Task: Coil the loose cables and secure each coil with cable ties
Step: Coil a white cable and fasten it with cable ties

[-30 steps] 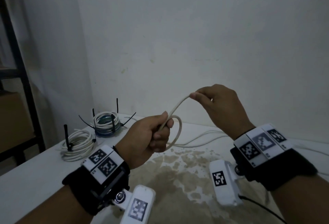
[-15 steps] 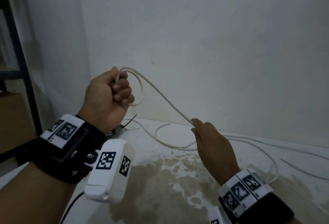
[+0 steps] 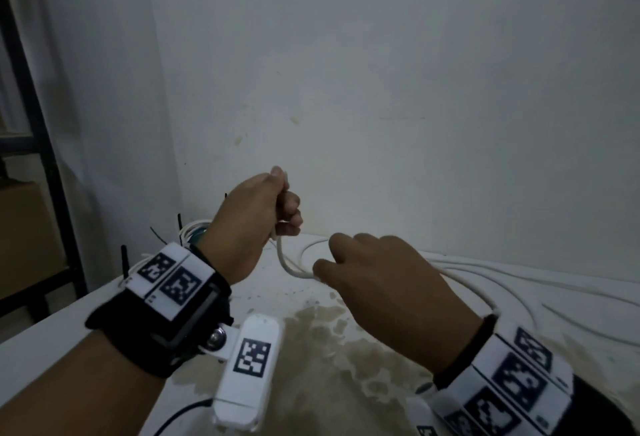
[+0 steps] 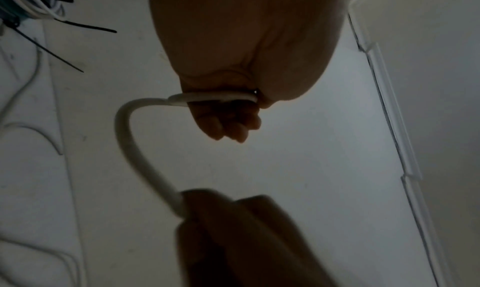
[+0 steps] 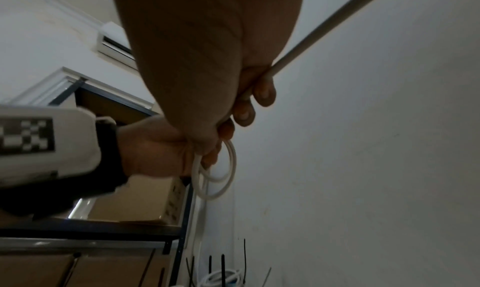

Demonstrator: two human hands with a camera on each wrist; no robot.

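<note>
1. Left hand [image 3: 256, 214]: raised above the far left part of the tabletop [image 3: 69, 328], its fingers curled into a fist; the grip is closed round small loops of the white cable [image 3: 287, 262].
2. In the right wrist view, the loops of the white cable [image 5: 228, 168] are seen hanging below the left hand [image 5: 161, 145].
3. Right hand [image 3: 384, 283]: held lower and nearer, just right of the left hand; the grip is closed on the same cable, which is pinched at the fingertips.
4. Between the two hands the cable forms a short slack curve; this is shown clearly in the left wrist view [image 4: 130, 139].
5. Beyond the right hand, the remaining length of cable lies loose across the right part of the tabletop, along the wall [image 3: 415, 89].
6. Finished coils [image 3: 192, 231] bound with black cable ties [image 3: 124, 259] are seen at the far left of the tabletop, partly hidden by the left wrist.
7. A brownish stain [image 3: 346, 349] marks the tabletop beneath the hands.
</note>
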